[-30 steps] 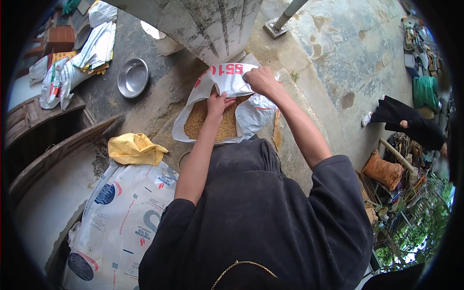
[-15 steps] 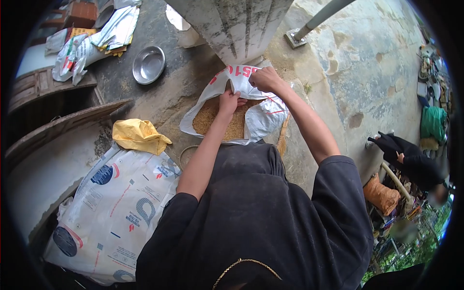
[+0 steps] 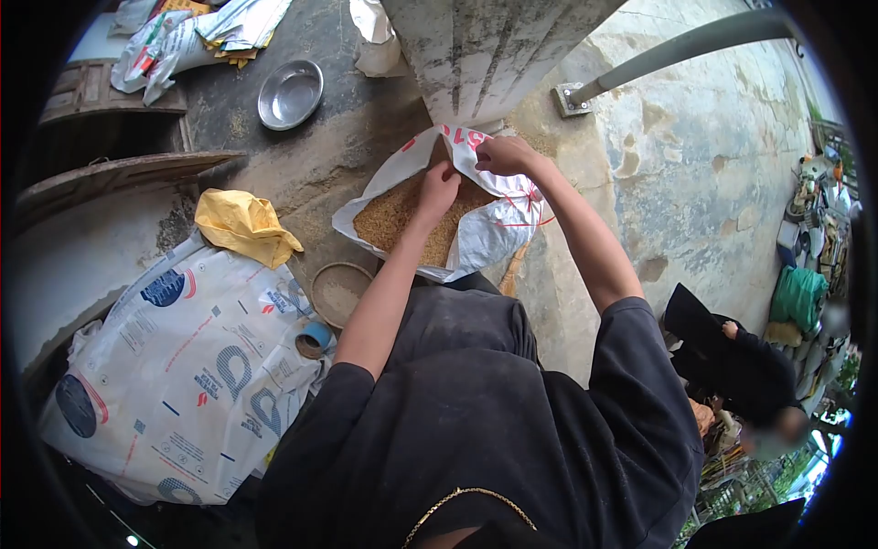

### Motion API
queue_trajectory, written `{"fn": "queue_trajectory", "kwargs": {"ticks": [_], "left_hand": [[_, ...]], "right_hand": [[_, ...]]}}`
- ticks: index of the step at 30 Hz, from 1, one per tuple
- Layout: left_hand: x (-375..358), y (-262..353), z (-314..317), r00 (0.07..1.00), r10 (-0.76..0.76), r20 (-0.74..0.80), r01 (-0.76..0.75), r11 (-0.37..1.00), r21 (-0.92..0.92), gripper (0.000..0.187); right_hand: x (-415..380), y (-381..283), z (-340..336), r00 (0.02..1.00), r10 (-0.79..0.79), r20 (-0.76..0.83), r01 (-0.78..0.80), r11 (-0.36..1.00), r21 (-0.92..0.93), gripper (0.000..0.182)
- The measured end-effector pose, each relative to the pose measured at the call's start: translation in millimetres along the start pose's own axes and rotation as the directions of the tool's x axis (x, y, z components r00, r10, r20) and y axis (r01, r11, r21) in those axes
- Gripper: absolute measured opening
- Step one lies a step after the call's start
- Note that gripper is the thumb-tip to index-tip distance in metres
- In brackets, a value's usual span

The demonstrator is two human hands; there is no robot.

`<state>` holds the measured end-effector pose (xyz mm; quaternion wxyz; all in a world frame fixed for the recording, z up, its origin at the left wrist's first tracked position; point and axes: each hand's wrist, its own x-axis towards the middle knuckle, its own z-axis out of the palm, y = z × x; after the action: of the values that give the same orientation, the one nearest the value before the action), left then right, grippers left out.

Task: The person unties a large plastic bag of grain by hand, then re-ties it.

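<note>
A white woven sack (image 3: 498,236) with red print lies with its mouth wide, full of golden-brown grain (image 3: 389,212). Over the grain, my left hand (image 3: 439,190) has its fingers closed on a fold at the far side of the sack's mouth. To the right of it, my right hand (image 3: 506,156) pinches the far rim near the red lettering. Its fingertips are partly hidden behind the hand. Red string hangs at the sack's right side.
A concrete pillar (image 3: 485,64) stands right behind the sack. To the left are a metal basin (image 3: 291,95), a yellow bag (image 3: 242,224), a round shallow pan (image 3: 340,293), a blue cup-like container (image 3: 315,339) and a large printed white sack (image 3: 183,366). Another person (image 3: 741,357) is at right.
My left hand's fingers, spread at the rim before, are now more curled. The sack's mouth has spread, showing more grain. The view has shifted, revealing the blue container and more of the pan.
</note>
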<state>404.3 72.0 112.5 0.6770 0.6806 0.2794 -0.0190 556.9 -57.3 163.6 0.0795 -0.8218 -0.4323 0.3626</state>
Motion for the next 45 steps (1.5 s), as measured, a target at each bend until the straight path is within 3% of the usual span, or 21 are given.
{"fn": "queue_trajectory", "kwargs": {"ticks": [2,3,5,7,9,13,16,19,20,23,25,27,29,31,32,35,37,38,39,41,45], "left_hand": [[-2.9,1.1,3.2,0.993,0.085,0.085,-0.108,0.944,0.311,0.02],[-6.6,7.2,5.3,0.993,0.084,0.08,-0.105,0.948,0.299,0.02],[-12.4,22.0,9.3,0.993,0.033,0.112,-0.083,0.874,0.479,0.023],[-13.5,15.1,10.7,0.997,0.006,0.081,-0.044,0.882,0.47,0.019],[-11.6,10.9,5.4,0.966,0.195,0.171,-0.253,0.849,0.463,0.013],[-32.0,11.2,-16.3,0.975,0.148,0.164,-0.218,0.761,0.611,0.008],[-74.3,32.5,-44.1,0.989,0.105,0.101,-0.145,0.71,0.689,0.007],[-105.3,39.8,-30.8,0.99,0.142,0.008,-0.105,0.687,0.719,0.008],[-109.4,42.5,-26.0,0.982,0.189,-0.026,-0.109,0.67,0.734,0.008],[-108.9,36.4,-11.2,0.972,0.218,-0.087,-0.058,0.583,0.811,0.01],[-114.8,44.1,-8.8,0.973,0.198,-0.116,-0.028,0.604,0.796,0.01],[-121.8,47.3,-8.7,0.975,0.177,-0.137,-0.004,0.622,0.783,0.011],[-127.3,45.2,-8.0,0.977,0.159,-0.14,0.006,0.639,0.769,0.01],[-134.3,42.0,-10.9,0.978,0.121,-0.171,0.051,0.655,0.754,0.01],[-136.7,40.5,-12.5,0.978,0.077,-0.192,0.091,0.673,0.734,0.009],[-134.3,19.0,-16.8,0.951,0.168,-0.261,0.03,0.786,0.617,0.008],[-125.6,18.8,-10.3,0.916,0.202,-0.345,0.045,0.805,0.592,0.01],[-119.2,19.5,-4.5,0.877,0.219,-0.428,0.066,0.827,0.558,0.012],[-109.5,15.5,0.0,0.874,0.227,-0.43,0.059,0.829,0.556,0.012],[-86.2,9.6,10.4,0.802,0.275,-0.53,-0.131,0.947,0.293,0.017],[-51.9,16.8,35.0,0.766,0.221,-0.604,-0.253,0.967,0.034,0.02]], "right_hand": [[5.9,4.9,5.1,0.999,-0.035,0.024,0.034,0.998,0.046,0.023],[9.2,7.5,8.0,0.997,-0.069,0.036,0.065,0.993,0.102,0.024],[16.4,12.6,12.6,0.994,-0.063,0.088,0.045,0.98,0.194,0.025],[14.9,13.6,13.9,0.987,-0.066,0.146,0.022,0.958,0.284,0.025],[11.6,14.5,8.7,0.995,-0.011,0.1,-0.035,0.894,0.446,0.025],[1.9,22.9,-14.7,0.993,0.004,0.122,-0.068,0.85,0.522,0.024],[-5.5,45.2,-14.1,0.927,-0.08,0.367,-0.145,0.823,0.549,0.031],[-18.8,59.1,-8.5,0.907,-0.158,0.389,-0.15,0.744,0.651,0.033],[-24.0,60.1,-9.6,0.9,-0.082,0.428,-0.182,0.822,0.54,0.032],[-35.7,62.6,-17.0,0.873,-0.174,0.456,-0.086,0.865,0.494,0.025],[-28.7,76.0,-5.3,0.903,-0.192,0.384,-0.027,0.867,0.497,0.023],[-25.4,78.6,3.0,0.997,-0.001,-0.073,0.045,0.796,0.604,0.024],[-16.2,75.0,11.5,0.981,0.024,-0.192,0.098,0.794,0.6,0.024],[-21.2,46.3,18.5,0.825,0.128,-0.551,-0.041,0.985,0.168,0.026],[-24.3,33.7,24.8,0.716,0.065,-0.695,0.023,0.993,0.117,0.029],[-31.7,4.8,42.0,0.69,-0.086,-0.718,0.124,0.992,0.001,0.032],[-30.9,-2.1,63.1,0.76,-0.127,-0.638,0.172,0.985,0.009,0.034],[-26.4,-3.0,64.8,0.945,0.006,-0.328,0.043,0.989,0.14,0.036],[-18.0,5.8,84.8,0.891,-0.073,-0.449,0.17,0.969,0.179,0.032],[-21.9,0.0,83.4,0.828,-0.043,-0.558,0.147,0.979,0.142,0.032],[-26.0,-9.4,67.5,0.86,0.004,-0.51,0.069,0.99,0.125,0.029]]}}
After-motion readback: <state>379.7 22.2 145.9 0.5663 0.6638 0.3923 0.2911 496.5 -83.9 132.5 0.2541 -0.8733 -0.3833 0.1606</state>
